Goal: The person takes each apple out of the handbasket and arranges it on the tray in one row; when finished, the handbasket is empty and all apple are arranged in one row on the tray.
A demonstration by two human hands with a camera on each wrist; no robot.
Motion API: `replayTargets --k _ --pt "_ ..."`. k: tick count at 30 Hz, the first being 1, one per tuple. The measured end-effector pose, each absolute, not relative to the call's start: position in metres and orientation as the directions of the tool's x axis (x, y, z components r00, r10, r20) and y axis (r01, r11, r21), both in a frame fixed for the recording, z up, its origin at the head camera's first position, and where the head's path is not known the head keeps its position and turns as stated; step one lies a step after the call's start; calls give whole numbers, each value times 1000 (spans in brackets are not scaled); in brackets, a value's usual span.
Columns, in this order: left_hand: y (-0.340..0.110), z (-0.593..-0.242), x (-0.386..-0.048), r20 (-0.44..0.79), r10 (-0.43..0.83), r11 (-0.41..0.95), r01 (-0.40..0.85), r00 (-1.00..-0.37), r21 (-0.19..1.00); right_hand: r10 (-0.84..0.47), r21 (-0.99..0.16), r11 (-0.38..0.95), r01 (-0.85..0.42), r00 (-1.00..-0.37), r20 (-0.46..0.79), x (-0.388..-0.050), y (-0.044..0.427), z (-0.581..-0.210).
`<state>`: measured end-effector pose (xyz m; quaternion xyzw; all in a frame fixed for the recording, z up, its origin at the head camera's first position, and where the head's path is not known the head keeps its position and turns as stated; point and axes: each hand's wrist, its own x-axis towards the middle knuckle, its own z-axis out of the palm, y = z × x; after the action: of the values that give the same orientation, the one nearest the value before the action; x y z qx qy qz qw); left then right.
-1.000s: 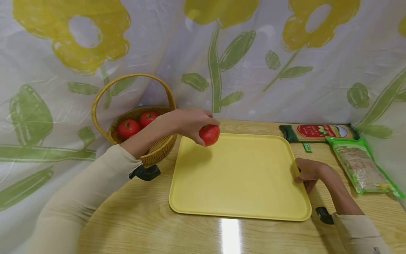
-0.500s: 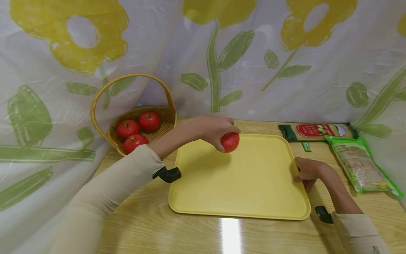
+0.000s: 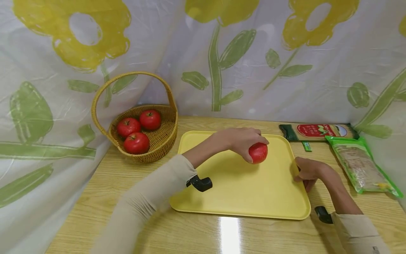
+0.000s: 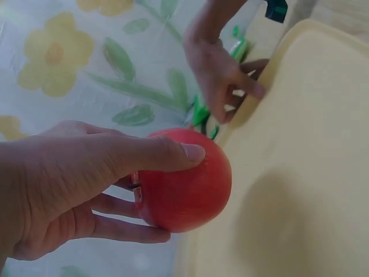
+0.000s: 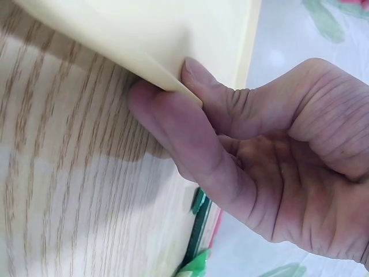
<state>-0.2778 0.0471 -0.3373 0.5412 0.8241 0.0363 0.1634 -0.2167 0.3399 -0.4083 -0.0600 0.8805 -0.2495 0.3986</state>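
Note:
My left hand [image 3: 242, 141] holds a red apple [image 3: 258, 153] in the air over the right half of a yellow tray [image 3: 234, 197]. In the left wrist view the thumb lies across the top of the apple [image 4: 187, 187] and the other fingers reach round its far side and underneath. At the tray's right edge, my right hand [image 3: 309, 171] pinches the rim. The right wrist view shows the thumb on the inner face of the tray [image 5: 155, 34] and the fingers beneath it. Three more red apples [image 3: 136, 143] sit in a wicker basket [image 3: 160, 151] at the left.
A dark green and red package [image 3: 320, 131] lies behind the tray at the right, with a small green packet [image 3: 307, 146] before it. A green-edged clear bag [image 3: 361, 165] is right of my right hand. A flowered curtain [image 3: 165, 60] hangs behind the wooden table [image 3: 114, 190].
My left hand has carried the apple rightward and a little nearer, from the tray's left end to over its right half. The right hand has stayed at the rim.

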Motion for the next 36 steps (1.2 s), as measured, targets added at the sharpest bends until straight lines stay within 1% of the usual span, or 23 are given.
replayTargets --k 3,6,10,17,21,26,29,33,36 --pt "65 -348 -278 -233 904 409 884 -359 226 -296 -477 875 89 -681 -670 -217 341 -409" --pt "82 -356 -276 -239 906 398 898 -351 190 -276 -463 881 100 -685 -675 -218 341 -411" --pt "102 -361 -271 -244 908 384 910 -341 156 -268 -462 880 113 -685 -677 -219 339 -413" --pt "123 -368 -270 -247 889 419 902 -385 106 -276 -477 871 118 -685 -674 -219 338 -413" --pt "134 -375 -272 -265 881 424 902 -391 81 -280 -481 868 123 -679 -678 -220 340 -411" --pt "143 -383 -273 -241 878 443 893 -413 82 -296 -494 860 126 -665 -685 -220 341 -410" --pt "147 -386 -273 -217 876 462 878 -431 124 -297 -497 857 132 -662 -688 -220 340 -410" --pt "150 -387 -273 -233 859 495 854 -455 159 -287 -492 859 143 -662 -693 -220 340 -411" --pt "150 -387 -273 -255 848 508 851 -465 137 -281 -490 859 148 -663 -694 -221 340 -410"
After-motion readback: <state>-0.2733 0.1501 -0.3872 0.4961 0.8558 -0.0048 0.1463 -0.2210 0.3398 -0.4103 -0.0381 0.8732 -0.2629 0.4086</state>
